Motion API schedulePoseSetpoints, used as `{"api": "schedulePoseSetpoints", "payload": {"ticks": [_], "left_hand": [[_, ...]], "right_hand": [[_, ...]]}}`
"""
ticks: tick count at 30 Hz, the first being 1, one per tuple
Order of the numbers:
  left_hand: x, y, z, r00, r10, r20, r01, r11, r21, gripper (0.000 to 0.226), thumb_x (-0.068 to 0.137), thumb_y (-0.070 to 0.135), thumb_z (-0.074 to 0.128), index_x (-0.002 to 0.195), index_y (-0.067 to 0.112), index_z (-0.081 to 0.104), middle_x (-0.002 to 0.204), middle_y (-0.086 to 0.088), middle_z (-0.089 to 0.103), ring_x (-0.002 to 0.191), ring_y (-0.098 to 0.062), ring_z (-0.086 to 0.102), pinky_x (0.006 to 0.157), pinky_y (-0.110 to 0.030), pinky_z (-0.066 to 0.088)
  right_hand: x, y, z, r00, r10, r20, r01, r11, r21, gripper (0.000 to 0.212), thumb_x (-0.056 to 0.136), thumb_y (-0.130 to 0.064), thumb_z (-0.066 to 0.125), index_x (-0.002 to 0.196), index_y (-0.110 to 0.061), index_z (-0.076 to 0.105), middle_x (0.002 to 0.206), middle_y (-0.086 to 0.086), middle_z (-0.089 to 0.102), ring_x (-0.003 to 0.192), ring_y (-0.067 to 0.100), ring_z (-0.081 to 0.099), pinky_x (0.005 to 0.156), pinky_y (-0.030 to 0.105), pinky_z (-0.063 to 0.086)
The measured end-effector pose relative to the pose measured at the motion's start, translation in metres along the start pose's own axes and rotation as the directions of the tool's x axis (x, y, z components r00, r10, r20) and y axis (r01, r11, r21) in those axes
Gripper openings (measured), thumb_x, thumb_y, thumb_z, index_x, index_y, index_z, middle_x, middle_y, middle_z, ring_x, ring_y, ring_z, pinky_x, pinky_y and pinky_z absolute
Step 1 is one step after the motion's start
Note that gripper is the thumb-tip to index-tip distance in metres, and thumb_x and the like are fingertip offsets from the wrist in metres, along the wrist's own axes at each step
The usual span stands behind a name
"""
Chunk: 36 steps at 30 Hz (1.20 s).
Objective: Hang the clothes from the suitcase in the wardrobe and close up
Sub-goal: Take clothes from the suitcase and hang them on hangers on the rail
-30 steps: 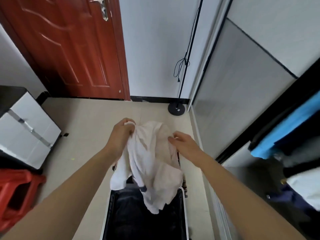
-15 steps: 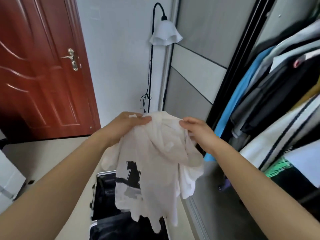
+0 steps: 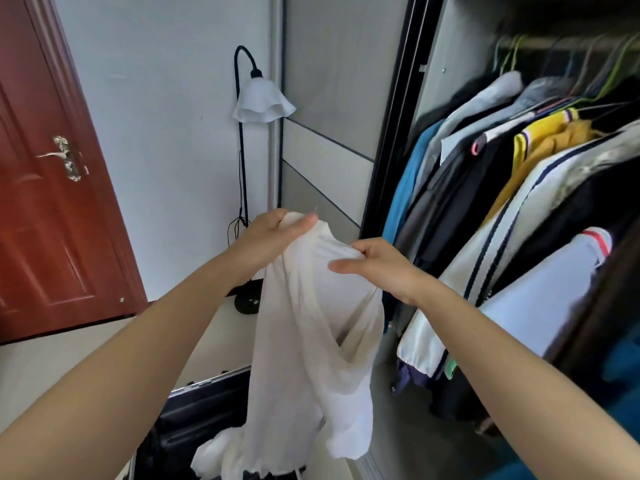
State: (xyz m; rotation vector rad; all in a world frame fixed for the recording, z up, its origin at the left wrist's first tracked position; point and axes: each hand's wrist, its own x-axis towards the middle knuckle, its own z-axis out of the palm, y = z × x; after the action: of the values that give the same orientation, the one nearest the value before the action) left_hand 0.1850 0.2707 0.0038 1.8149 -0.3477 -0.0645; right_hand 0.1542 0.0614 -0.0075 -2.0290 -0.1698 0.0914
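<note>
Your left hand [image 3: 273, 233] and right hand [image 3: 377, 265] each pinch the top edge of the white shirt [image 3: 311, 341], held just left of the open wardrobe [image 3: 391, 133]. Its hem trails over the suitcase [image 3: 201, 403], lower left. Step: carrying to hang. The next move probably calls for a hanger from the rail [image 3: 554, 43].

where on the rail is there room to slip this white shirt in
Bare room shows only at the left end, between the wardrobe side wall and the first hangers. From the blue garment rightward the hanging clothes press together, crowded.
</note>
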Motion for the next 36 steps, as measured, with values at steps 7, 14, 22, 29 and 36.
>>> {"api": "schedulePoseSetpoints", "payload": {"ticks": [7,14,22,29,36], "left_hand": [[0.024,-0.014,0.014,0.973,0.225,-0.052,-0.133,0.730,0.670,0.018,0.075,0.005,0.062,0.091,0.001,0.054,0.086,-0.013,0.056,0.080,-0.031,0.055,0.062,-0.033,0.040],[0.012,-0.054,0.046,0.921,-0.386,-0.046,0.304,0.641,0.704,0.023,0.079,0.014,0.056,0.098,0.001,0.054,0.089,-0.013,0.068,0.069,-0.030,0.066,0.060,-0.037,0.057],[0.043,-0.005,0.080,0.916,-0.400,0.031,0.363,0.793,-0.489,0.020,0.094,0.011,0.057,0.111,0.003,0.059,0.096,-0.014,0.067,0.081,-0.024,0.064,0.063,-0.031,0.052],[0.036,0.052,0.098,0.917,-0.210,0.340,0.288,0.937,-0.198,0.022,0.088,0.016,0.068,0.108,0.008,0.067,0.088,-0.008,0.070,0.078,-0.019,0.067,0.063,-0.024,0.053],[0.048,0.033,0.053,0.968,-0.039,0.249,-0.170,0.627,0.760,0.014,0.071,-0.005,0.058,0.067,0.009,0.059,0.069,-0.004,0.052,0.072,-0.022,0.051,0.056,-0.024,0.032]], "right_hand": [[-0.002,-0.002,-0.033,0.991,0.105,-0.085,-0.079,0.961,0.265,0.004,0.083,-0.004,0.066,0.079,-0.004,0.064,0.077,0.012,0.065,0.072,0.024,0.064,0.069,0.027,0.048],[-0.003,0.004,-0.041,0.774,-0.056,-0.630,0.144,0.986,0.089,0.047,0.085,-0.012,0.055,0.050,-0.021,0.024,0.046,-0.008,0.022,0.044,0.010,0.021,0.045,0.022,0.021],[-0.012,0.039,-0.075,0.849,0.168,-0.500,-0.244,0.966,-0.090,0.020,0.079,-0.005,0.060,0.073,-0.012,0.043,0.071,0.003,0.046,0.063,0.020,0.044,0.048,0.027,0.035],[-0.016,0.046,-0.044,0.901,0.319,-0.293,-0.416,0.826,-0.380,0.049,0.077,-0.052,0.068,0.087,-0.005,0.059,0.087,0.010,0.068,0.066,0.029,0.070,0.053,0.041,0.061],[-0.008,0.023,-0.069,0.868,0.319,-0.381,-0.446,0.840,-0.310,0.023,0.088,-0.019,0.055,0.077,0.000,0.060,0.063,0.014,0.065,0.052,0.028,0.067,0.055,0.038,0.060]]}}
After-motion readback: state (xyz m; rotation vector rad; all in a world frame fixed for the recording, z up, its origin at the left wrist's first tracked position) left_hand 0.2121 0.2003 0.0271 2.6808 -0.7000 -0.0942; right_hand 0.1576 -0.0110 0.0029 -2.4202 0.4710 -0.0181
